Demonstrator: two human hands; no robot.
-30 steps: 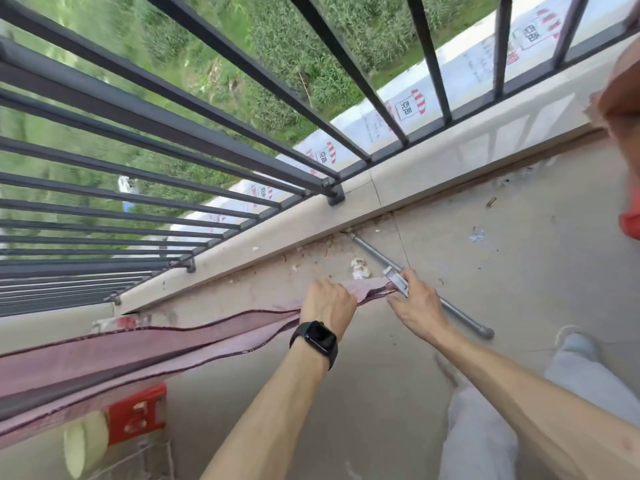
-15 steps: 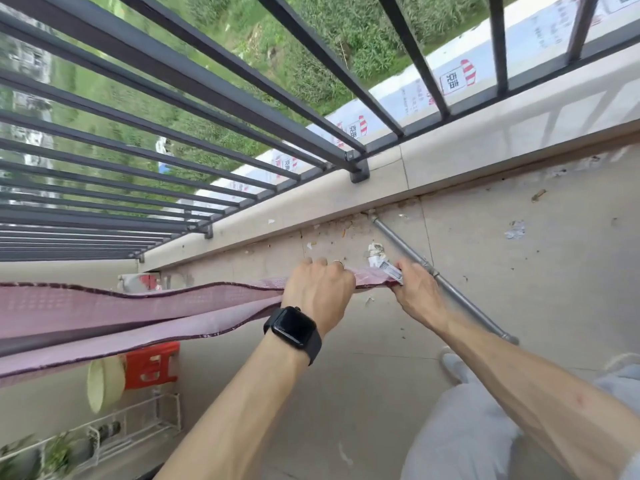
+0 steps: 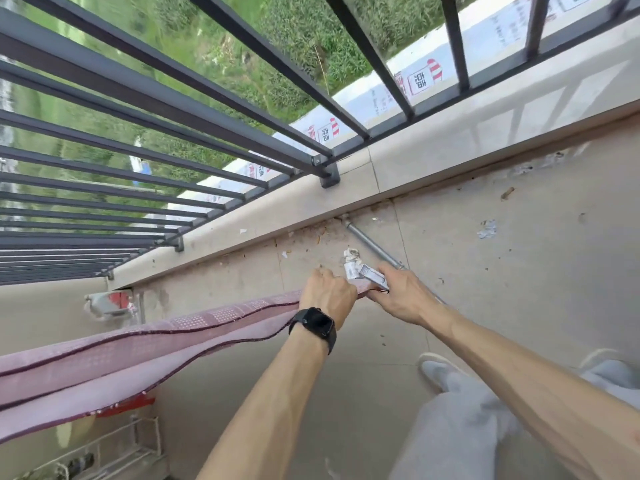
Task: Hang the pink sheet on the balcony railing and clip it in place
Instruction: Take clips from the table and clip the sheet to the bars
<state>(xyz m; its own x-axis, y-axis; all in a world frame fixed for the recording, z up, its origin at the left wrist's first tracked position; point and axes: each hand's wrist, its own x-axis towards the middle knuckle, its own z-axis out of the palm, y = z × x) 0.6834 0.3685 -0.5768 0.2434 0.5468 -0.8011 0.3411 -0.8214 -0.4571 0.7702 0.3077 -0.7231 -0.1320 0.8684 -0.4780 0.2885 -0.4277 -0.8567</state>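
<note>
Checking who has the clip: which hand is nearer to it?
Right. The right hand holds the clip at the end of the sheet; the left hand grips the sheet just beside the clip, on its left.

pink sheet [image 3: 138,355] runs off frame left. Its right end is buried under the left hand [image 3: 327,294], fingertips curled out of sight behind it. clip [image 3: 372,278] just right of the sheet is half covered by the right hand [image 3: 401,296], jaw position unreadable. red item [image 3: 138,403] below the sheet is mostly hidden. banner [image 3: 420,79] beyond the sheet: print too small to read.
</note>
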